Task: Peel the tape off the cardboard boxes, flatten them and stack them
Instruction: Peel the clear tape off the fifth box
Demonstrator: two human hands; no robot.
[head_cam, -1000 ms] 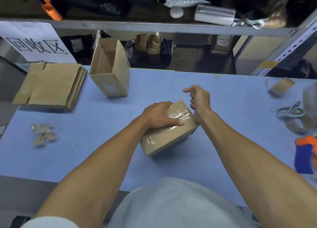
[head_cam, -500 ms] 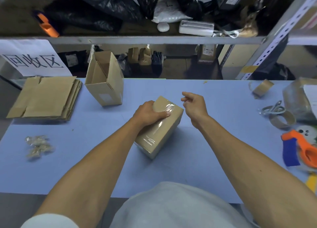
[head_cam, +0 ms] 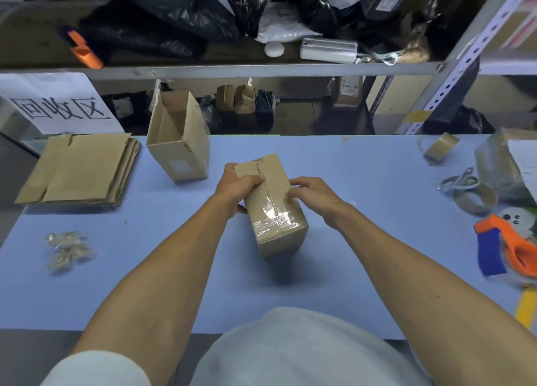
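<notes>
At the far left of the blue tabletop [head_cam: 363, 167] lies a stack of flattened brown cardboard boxes [head_cam: 78, 169], under a white paper sign with black characters [head_cam: 55, 106]. Nearer to the person, also on the left, there is a small heap of crumpled clear tape [head_cam: 68, 249]. To the right of the flat stack stands an open brown cardboard box [head_cam: 180, 141], its top flaps raised.

In the middle of the tabletop is the closed brown cardboard box sealed with clear shiny tape [head_cam: 274, 211]. The left hand [head_cam: 238, 183] grips its far left corner, with the fingers curled over the top edge. The right hand [head_cam: 312, 191] touches the right upper edge of the same box; its fingertips are bent and pressed together at the edge, but I cannot tell if they pinch the tape.

On the right side lie a brown tape roll [head_cam: 441, 147], a pair of grey scissors [head_cam: 459, 179], one more cardboard tape ring [head_cam: 476, 201] just beside them, and an orange and blue tape dispenser [head_cam: 511, 246] at the right border.
</notes>
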